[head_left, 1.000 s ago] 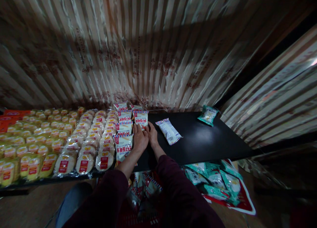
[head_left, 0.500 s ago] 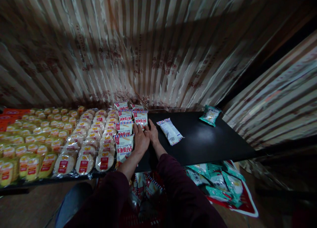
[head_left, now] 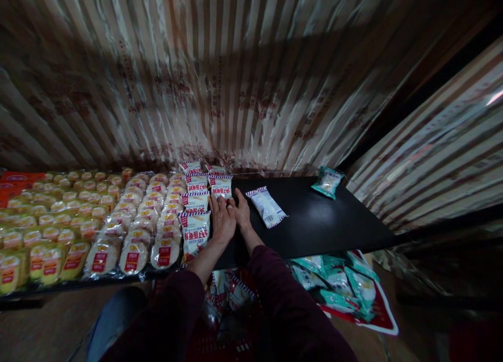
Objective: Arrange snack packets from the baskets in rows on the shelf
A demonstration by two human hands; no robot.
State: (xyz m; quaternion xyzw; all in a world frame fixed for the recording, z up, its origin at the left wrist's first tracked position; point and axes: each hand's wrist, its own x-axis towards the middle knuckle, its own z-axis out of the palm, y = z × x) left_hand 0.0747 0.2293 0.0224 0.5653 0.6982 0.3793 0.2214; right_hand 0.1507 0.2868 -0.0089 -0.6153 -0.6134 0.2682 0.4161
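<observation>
My left hand (head_left: 222,220) and my right hand (head_left: 241,212) lie side by side on the black shelf (head_left: 314,220), fingers stretched flat. Their fingertips touch the near edge of a white snack packet with red lettering (head_left: 220,186). More packets of the same kind (head_left: 195,228) run in a column just left of my left hand. A loose white packet with a striped border (head_left: 267,207) lies a little to the right of my right hand, not touched.
Rows of round yellow-and-red wrapped cakes (head_left: 98,220) fill the shelf's left part. A green packet (head_left: 327,181) lies at the far right corner. Below the shelf are green packets (head_left: 346,286) and red-white packets (head_left: 228,294). A striped curtain (head_left: 236,79) hangs behind.
Both hands stay at the white packet with red lettering, shifting only slightly; the view has drifted a little.
</observation>
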